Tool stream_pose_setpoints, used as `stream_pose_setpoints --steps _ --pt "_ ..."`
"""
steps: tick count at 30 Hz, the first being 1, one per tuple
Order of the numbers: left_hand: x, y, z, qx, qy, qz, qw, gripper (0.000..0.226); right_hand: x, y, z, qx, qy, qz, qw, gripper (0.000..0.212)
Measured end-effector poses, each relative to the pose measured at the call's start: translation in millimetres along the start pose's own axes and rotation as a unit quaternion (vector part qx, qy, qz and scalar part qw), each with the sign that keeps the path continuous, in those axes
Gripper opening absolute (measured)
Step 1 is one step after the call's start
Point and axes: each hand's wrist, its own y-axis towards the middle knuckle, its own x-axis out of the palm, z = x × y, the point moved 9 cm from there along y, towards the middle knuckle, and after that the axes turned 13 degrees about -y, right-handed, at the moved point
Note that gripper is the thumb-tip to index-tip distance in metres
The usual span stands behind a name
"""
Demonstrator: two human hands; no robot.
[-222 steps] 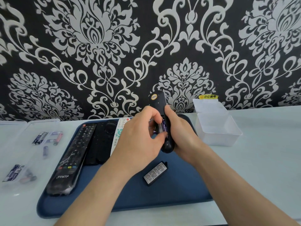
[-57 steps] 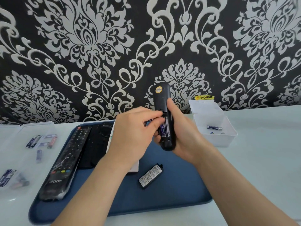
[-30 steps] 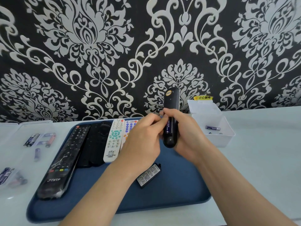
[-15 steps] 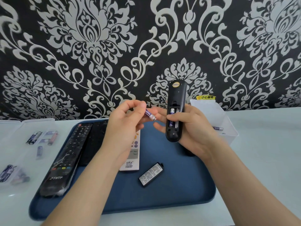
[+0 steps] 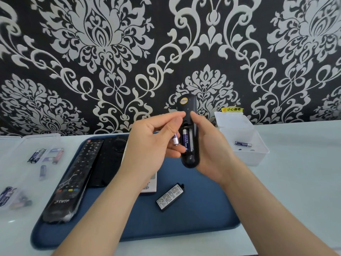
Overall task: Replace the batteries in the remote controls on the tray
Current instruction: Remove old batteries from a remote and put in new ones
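**Q:** What is being held, and where?

**A:** A slim black plastic remote control (image 5: 190,159) stands nearly upright above the dark blue rectangular tray (image 5: 203,218). Its back faces the camera and its battery bay is uncovered. The right hand (image 5: 212,145) grasps it from the right side, thumb on the back and fingers behind. One blue cylindrical battery (image 5: 186,140) sits in the left slot. The slot beside it looks empty.

**Q:** And the other hand?

**A:** The left hand (image 5: 149,145) pinches a small purple-and-silver battery (image 5: 175,140) between thumb and fingers. It is just left of the open bay, not in it.

**Q:** How will these things handle?

**A:** The loose battery is probably light, hard and smooth, so it may slip or roll. A pinch at mid-body would leave both ends free for the contacts. The remote looks light and rigid. It seems best gripped by its long edges, clear of the bay.

**Q:** What else is nearby?

**A:** A narrow black battery cover with a white printed label (image 5: 170,199) lies flat on the tray, nearer the person and apart from both hands. A long black button-covered remote (image 5: 73,178) lies at the tray's left. Right of the tray, a clear plastic box (image 5: 258,156) holds another battery (image 5: 243,144).
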Motion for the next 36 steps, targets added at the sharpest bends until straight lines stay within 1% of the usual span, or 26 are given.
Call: stream_pose_setpoints --steps 2,3,5,7,9,11,12,14,15,17,18,21,23,25,26,28,29,31,36 --pt "3 0 -1 -0.01 0.041 -0.02 0.999 0.025 -2 0 1 0.0 -0.007 0.011 1.0 0.04" --pt "3 0 -3 -0.02 0.08 -0.034 0.996 0.029 -4 0 1 0.0 -0.012 0.018 1.0 0.041" --pt "4 0 -8 -0.035 0.183 -0.08 0.979 0.036 -9 2 2 0.002 -0.013 0.041 0.999 0.04" --pt "6 -2 -8 -0.035 0.209 -0.109 0.971 0.04 -14 3 4 0.004 -0.004 0.057 0.998 0.039" --pt "7 -2 -2 -0.006 0.191 -0.091 0.977 0.035 -17 5 6 0.001 -0.005 0.064 0.998 0.04" --pt "7 -4 3 0.031 0.206 -0.042 0.977 0.017 -20 4 8 0.003 -0.007 0.08 0.997 0.043" --pt "7 -5 6 0.059 0.244 -0.016 0.968 0.009 -20 3 8 0.005 0.001 0.085 0.996 0.043" --pt "8 -10 15 0.143 0.325 0.02 0.935 0.011 -19 1 7 0.001 0.016 0.086 0.996 0.05" --pt "11 -13 19 0.188 0.343 0.021 0.92 0.01 -17 1 7 0.004 0.019 0.086 0.996 0.054" --pt "22 -20 20 0.256 0.364 0.003 0.895 0.009 -16 0 10 0.017 0.029 0.091 0.995 0.058" --pt "28 -22 17 0.266 0.37 -0.013 0.89 0.012 -16 0 12 0.025 0.032 0.098 0.994 0.061" --pt "38 -22 4 0.252 0.361 -0.087 0.894 0.026 -24 -1 11 0.033 0.046 0.132 0.99 0.065" --pt "43 -21 -1 0.262 0.384 -0.128 0.876 0.03 -29 0 7 0.022 0.063 0.148 0.987 0.066" --pt "43 -20 0 0.282 0.396 -0.137 0.863 0.031 -30 0 3 0.014 0.056 0.146 0.988 0.068" --pt "42 -19 2 0.292 0.392 -0.131 0.863 0.028 -28 1 3 0.01 0.053 0.139 0.989 0.067" --pt "37 -17 8 0.297 0.367 -0.112 0.875 0.02 -24 2 2 0.002 0.052 0.124 0.991 0.062" --pt "32 -15 10 0.286 0.351 -0.102 0.886 0.018 -21 2 2 0.001 0.052 0.117 0.992 0.061" --pt "24 -9 10 0.238 0.326 -0.097 0.91 0.017 -16 2 4 -0.001 0.051 0.107 0.993 0.062" --pt "17 -4 3 0.129 0.307 -0.149 0.931 0.038 -15 0 3 -0.003 0.044 0.112 0.993 0.058"
